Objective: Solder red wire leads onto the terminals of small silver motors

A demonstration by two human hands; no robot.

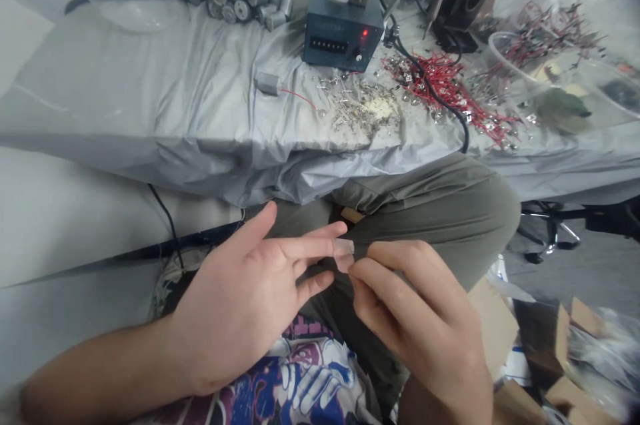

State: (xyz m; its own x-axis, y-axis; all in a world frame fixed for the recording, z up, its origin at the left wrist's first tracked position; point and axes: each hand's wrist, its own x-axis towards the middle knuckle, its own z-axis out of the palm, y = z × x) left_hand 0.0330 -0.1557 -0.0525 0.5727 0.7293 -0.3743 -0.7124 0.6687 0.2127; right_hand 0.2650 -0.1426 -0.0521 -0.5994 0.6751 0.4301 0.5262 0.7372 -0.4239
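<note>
Over the lap, below the bench [150, 118] edge, the left hand [245, 298] lies palm up with fingers spread and extended, while the right hand [420, 318] curls in from the right, its fingertips pinched on a small translucent strip [344, 253] at the left fingertips.

The left hand [245, 298] lies palm up and open, fingers spread and pointing right — thumb raised toward the top, forearm bare and running in from the lower left. The right hand [420, 318] comes up from the lower right, back to the camera, its fingers curled and its tips pinched against the left fingertips [330, 248].
</note>
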